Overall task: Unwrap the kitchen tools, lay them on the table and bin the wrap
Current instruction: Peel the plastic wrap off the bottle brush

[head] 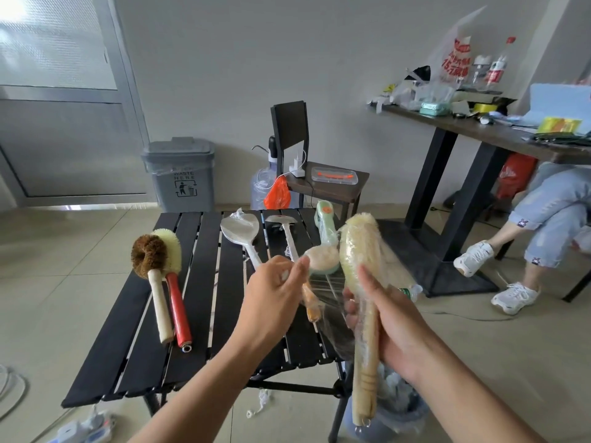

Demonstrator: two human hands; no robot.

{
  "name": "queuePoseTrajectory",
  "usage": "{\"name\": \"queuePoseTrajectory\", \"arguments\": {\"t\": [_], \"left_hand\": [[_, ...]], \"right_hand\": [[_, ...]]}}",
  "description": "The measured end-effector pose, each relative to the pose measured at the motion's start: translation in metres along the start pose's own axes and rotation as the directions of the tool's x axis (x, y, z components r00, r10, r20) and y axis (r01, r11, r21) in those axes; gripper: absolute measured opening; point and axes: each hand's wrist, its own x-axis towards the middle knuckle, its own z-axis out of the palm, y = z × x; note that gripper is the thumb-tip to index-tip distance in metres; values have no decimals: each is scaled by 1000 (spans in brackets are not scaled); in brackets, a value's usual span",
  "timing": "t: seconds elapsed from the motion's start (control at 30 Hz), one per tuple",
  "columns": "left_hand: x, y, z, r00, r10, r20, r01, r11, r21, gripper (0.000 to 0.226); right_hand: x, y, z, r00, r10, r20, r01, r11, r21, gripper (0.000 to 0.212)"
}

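Observation:
My right hand [388, 318] grips a long pale bristle brush [361, 251] with a wooden handle, held upright and wound in clear wrap. My left hand [275, 289] pinches a stretched sheet of that clear wrap [329, 290] and holds it out to the left of the brush. On the black slatted table [134, 346] lie two bare brushes at the left, one brown-headed [148, 255] and one with a red handle [177, 311]. Farther back lie a wrapped white spatula [240, 230], a wrapped scraper [283, 223], a green-handled brush [324, 223] and a round sponge brush [321, 259].
A small bin [399, 410] holding crumpled wrap stands on the floor under my right hand. A grey waste bin [180, 174] stands by the wall behind the table. A chair [326, 183] and a cluttered desk [479, 129] are beyond; a seated person's legs [543, 225] are at right.

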Motion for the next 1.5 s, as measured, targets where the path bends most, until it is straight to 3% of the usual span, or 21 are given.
{"name": "queuePoseTrajectory", "arguments": {"t": [0.17,0.3,0.4,0.57,0.7,0.77,0.83,0.87,0.93,1.1,1.23,1.37,1.5], "left_hand": [[-8,3,9,995,-66,77,85,957,-276,23],[-6,6,8,997,-81,16,80,900,-427,20],[-5,7,7,992,-121,23,116,843,-525,16],[-2,0,9,979,-182,91,203,879,-432,34],[-2,3,11,971,-218,102,241,866,-438,23],[-3,5,13,987,-142,82,163,888,-430,20],[-6,4,16,996,-66,54,83,879,-470,31],[-7,5,17,998,-47,49,64,876,-478,41],[-7,6,18,998,46,49,-18,884,-467,31],[-7,11,18,986,162,-38,-164,904,-394,40],[-4,13,7,986,106,-130,-154,882,-445,47],[3,14,-2,984,30,-177,-116,859,-498,44],[9,10,-13,968,-6,-251,-115,878,-464,48]], "right_hand": [[1,8,9,992,-87,-95,81,994,-72,64],[0,11,7,995,-57,-78,54,998,-34,63],[-3,15,12,996,-77,-51,70,990,-119,69],[-9,19,24,995,-80,-67,68,985,-161,63],[-9,19,27,994,-106,-29,95,965,-244,75],[-8,22,29,992,-125,0,120,955,-272,85],[-9,23,29,990,-139,6,135,949,-283,89],[-9,24,30,990,-141,2,135,948,-289,87],[-9,23,30,989,-142,-32,126,945,-303,79],[-9,24,28,978,-143,-150,105,966,-236,61],[-2,15,19,954,-54,-294,20,993,-118,72],[2,11,11,958,-86,-272,49,989,-139,83],[4,7,6,967,-101,-233,61,983,-174,78]]}}
